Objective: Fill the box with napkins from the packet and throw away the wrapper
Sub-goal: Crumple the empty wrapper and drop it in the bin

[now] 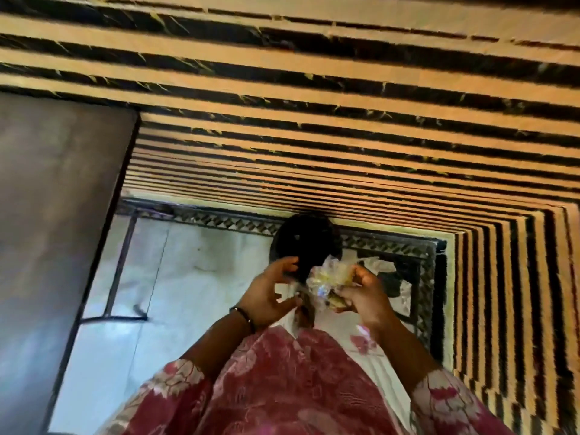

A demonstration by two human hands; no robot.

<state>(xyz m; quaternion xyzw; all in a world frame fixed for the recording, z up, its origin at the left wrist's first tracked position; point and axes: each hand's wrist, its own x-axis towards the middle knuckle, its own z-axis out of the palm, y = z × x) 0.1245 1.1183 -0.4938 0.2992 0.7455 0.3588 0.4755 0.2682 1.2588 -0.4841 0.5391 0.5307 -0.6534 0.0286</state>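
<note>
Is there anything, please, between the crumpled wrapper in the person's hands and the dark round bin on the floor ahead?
Nothing visible. The wrapper is bunched in the right hand; the left hand is open beside it. The dark round bin stands just beyond the hands against the striped wall, with only air between.

A: Light ok? 
B: Uneven. Pale floor (201,277) bright, w/ soft glare; dark panel (56,215) at left dim, faint sheen.
A: Sharp?
B: No. Motion blur all over, striped wall (314,120) smeared. Wide-angle bend twd edges, stripes curve. Crumpled wrapper (326,277) glints; hands soft, detail lost.
</note>
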